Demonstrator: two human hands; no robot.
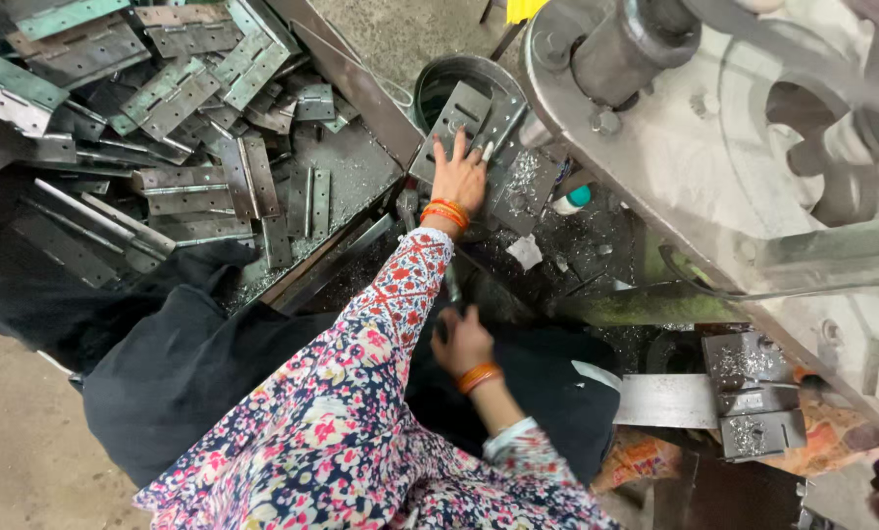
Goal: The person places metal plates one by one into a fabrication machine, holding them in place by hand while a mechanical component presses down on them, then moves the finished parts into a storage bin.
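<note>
Left hand [459, 177] spread flat on hinge plate [462, 116]: grey steel, slotted. Right hand [462, 342] loosely curled, empty. Hinge pile [175, 108] in tray, shavings on oily bench [557, 245], concrete floor [18, 442].

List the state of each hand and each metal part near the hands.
left hand: open, fingers spread flat on a hinge plate
hinge plate: lying tilted against a dark round bin
right hand: low over dark cloth, grip hidden
hinge pile: loose, jumbled in tray
</note>
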